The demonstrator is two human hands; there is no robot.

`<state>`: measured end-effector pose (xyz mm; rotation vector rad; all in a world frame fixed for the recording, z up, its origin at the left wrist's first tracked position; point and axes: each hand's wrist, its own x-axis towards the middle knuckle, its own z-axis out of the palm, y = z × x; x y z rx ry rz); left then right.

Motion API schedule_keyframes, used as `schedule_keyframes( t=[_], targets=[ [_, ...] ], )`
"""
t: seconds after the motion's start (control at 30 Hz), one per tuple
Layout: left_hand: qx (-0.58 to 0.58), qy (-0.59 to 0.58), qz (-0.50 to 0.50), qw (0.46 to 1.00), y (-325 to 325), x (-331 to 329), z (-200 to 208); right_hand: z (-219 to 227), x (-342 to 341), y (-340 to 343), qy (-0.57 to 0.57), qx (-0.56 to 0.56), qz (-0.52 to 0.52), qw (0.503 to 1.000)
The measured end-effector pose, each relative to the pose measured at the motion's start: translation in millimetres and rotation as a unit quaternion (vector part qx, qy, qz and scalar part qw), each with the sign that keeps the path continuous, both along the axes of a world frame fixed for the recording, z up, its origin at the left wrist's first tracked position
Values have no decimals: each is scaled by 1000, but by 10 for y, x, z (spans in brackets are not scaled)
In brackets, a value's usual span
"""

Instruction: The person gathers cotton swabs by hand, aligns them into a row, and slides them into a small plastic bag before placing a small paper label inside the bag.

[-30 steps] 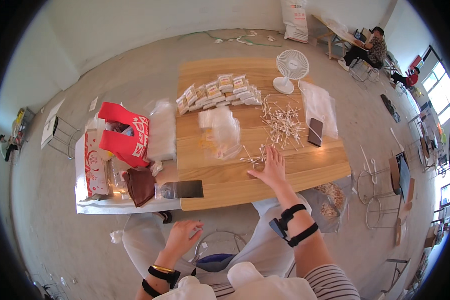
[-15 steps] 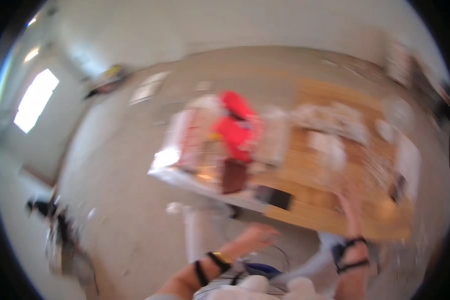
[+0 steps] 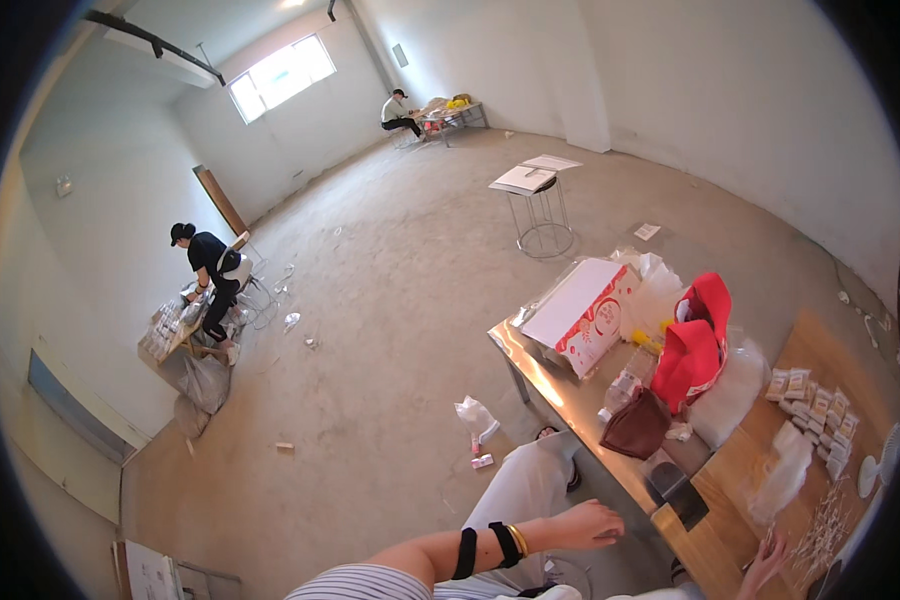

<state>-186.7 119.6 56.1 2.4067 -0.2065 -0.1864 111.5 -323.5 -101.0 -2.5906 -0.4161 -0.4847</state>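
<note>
My left hand (image 3: 587, 525) hangs in the air left of the wooden table's (image 3: 715, 540) near edge, fingers loosely curled together with nothing visible in them. My right hand (image 3: 765, 565) rests at the tabletop near the lower edge of view, fingers stretched and apart. Just right of it lies a spread of thin white sticks (image 3: 822, 530). Beyond that hand is a crumpled clear plastic bag (image 3: 782, 475). Farther back several small wrapped packets (image 3: 815, 410) lie in a cluster. A dark flat case (image 3: 678, 495) sits by the table edge nearest my left hand.
On the table stand a red-and-white box (image 3: 585, 315), a red cap (image 3: 692, 345), a brown pouch (image 3: 637, 423), a plastic bottle (image 3: 620, 395) and a small white fan (image 3: 882, 460). A stool (image 3: 542, 215) holds papers. One person (image 3: 213, 270) sits at left, another (image 3: 400, 112) far back.
My view has swung left, so the table now sits at the lower right and more of the room shows. My left hand still hangs off the table; my right hand remains over it.
</note>
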Motion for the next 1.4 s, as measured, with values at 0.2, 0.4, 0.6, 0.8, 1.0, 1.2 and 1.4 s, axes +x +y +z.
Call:
schedule_keyframes(
  t=[0.2,0.4,0.6,0.8,1.0,1.2,1.4],
  targets=[
    [-10,-8,39,999,184,-175,87,273,-207,488,12,30,-36,999],
    [-19,-16,22,999,175,-126,162,-93,13,-145,-32,-34,-48,998],
    [-18,-7,39,999,244,-208,154,33,-73,146,-62,12,-37,997],
    [-22,-5,40,999,256,-207,181,33,-150,226,-41,-10,-110,993],
    [-27,-19,46,998,270,-191,130,62,-158,242,-9,-32,-130,991],
    [-34,-17,47,998,231,-200,155,179,-225,286,-26,-79,-159,984],
    [-29,-13,51,998,264,-208,110,289,-267,426,0,-56,-165,985]
  ],
)
